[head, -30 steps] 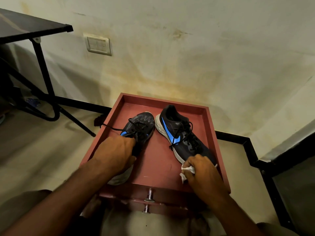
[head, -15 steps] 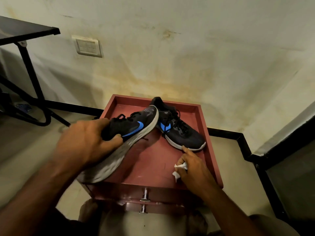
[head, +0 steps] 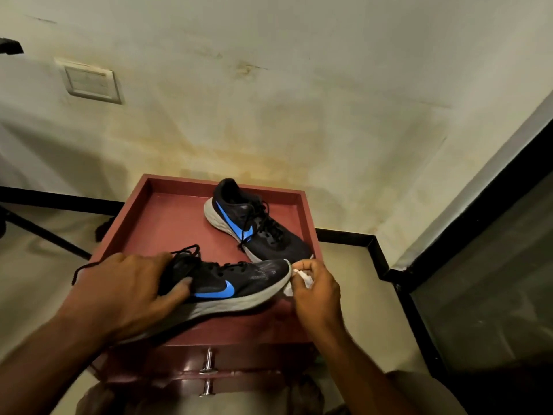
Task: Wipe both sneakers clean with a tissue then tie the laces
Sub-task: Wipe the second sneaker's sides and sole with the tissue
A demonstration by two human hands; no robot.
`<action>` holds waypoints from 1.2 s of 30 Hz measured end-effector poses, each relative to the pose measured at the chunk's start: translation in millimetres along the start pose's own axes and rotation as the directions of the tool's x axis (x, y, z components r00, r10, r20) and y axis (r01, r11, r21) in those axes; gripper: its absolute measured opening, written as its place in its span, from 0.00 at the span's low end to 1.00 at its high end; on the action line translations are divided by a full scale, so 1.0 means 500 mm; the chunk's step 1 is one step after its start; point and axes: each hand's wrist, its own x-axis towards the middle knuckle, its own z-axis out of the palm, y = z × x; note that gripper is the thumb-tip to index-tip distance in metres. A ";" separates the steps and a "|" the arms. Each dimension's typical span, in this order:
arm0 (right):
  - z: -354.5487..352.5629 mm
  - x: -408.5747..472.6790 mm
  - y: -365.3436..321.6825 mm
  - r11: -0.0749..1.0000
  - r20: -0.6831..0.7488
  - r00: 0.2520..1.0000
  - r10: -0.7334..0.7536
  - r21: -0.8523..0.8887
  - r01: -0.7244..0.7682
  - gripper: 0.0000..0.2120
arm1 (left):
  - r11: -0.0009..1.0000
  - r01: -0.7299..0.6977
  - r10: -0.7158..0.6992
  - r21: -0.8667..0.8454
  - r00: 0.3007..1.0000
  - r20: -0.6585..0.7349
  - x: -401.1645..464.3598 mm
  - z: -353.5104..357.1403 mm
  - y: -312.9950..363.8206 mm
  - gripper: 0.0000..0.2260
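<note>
My left hand [head: 119,290] grips the near sneaker [head: 236,284] at its heel end, fingers curled over the collar and thumb pressed against its side, holding it tilted with the toe pointing toward my right hand. Its black laces [head: 182,253] hang loose, and one end trails out past my left knuckles. The blue mark on its side faces me, and the pale sole runs along the bottom edge, dull and greyish. Just past the toe, my right hand [head: 315,290] pinches a small crumpled white tissue [head: 300,277] between thumb and fingertips, and the tissue touches the very tip of the toe where the sole curves up. Beyond my right hand, farther from me, the second sneaker [head: 254,223] lies on the red table [head: 167,217], heel toward the wall and toe pointing back at my right hand, its laces untied and spread across the tongue. It sits apart from the one I hold, though its toe comes close to my right fingers. The table has a raised rim all around, and below its near edge, between my forearms, two metal knobs [head: 207,362] stick out of the front. Beyond my left hand a pale switch plate [head: 89,82] is set in the stained wall.
</note>
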 end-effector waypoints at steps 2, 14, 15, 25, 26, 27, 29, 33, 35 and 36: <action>-0.001 0.000 -0.005 0.999 -0.020 0.999 -0.039 -0.030 0.038 0.07 | 0.995 0.015 -0.006 0.099 0.996 -0.084 0.001 0.017 0.026 0.27; 0.061 -0.084 -0.026 0.797 0.345 0.797 -0.496 -0.184 0.575 0.10 | 0.990 0.115 -0.127 -0.087 0.982 -0.143 0.010 0.048 0.068 0.28; 0.072 -0.104 -0.026 0.730 0.467 0.710 -0.527 -0.178 0.659 0.12 | 0.981 0.140 -0.157 -0.133 0.979 -0.127 0.010 0.053 0.070 0.29; 0.028 -0.063 -0.030 0.808 0.502 0.809 -0.306 -0.313 0.499 0.12 | 1.000 0.021 -0.026 0.016 0.913 0.407 0.023 0.040 0.053 0.51; 0.025 -0.087 -0.033 0.810 0.525 0.776 -0.350 -0.247 0.532 0.11 | 0.999 0.023 -0.038 0.038 0.882 0.470 0.023 0.032 0.055 0.54; 0.024 -0.089 -0.030 0.789 0.551 0.757 -0.351 -0.261 0.556 0.11 | 0.998 0.027 -0.053 0.058 0.862 0.503 0.026 0.028 0.058 0.55; 0.025 -0.061 -0.029 0.762 0.494 0.808 -0.321 -0.372 0.530 0.12 | 0.995 0.061 -0.091 0.077 0.860 0.502 0.022 0.031 0.071 0.52; 0.030 -0.036 -0.039 0.692 0.480 0.796 -0.369 -0.429 0.580 0.03 | 0.983 0.171 -0.185 0.071 0.900 0.396 0.001 0.047 0.108 0.43; 0.030 -0.050 -0.040 0.750 0.519 0.776 -0.359 -0.335 0.571 0.03 | 0.958 0.179 -0.249 0.224 0.907 0.339 -0.010 0.040 0.126 0.41; 0.031 -0.053 -0.036 0.764 0.487 0.788 -0.376 -0.318 0.561 0.05 | 0.930 0.153 -0.253 0.334 0.926 0.279 -0.014 0.030 0.135 0.40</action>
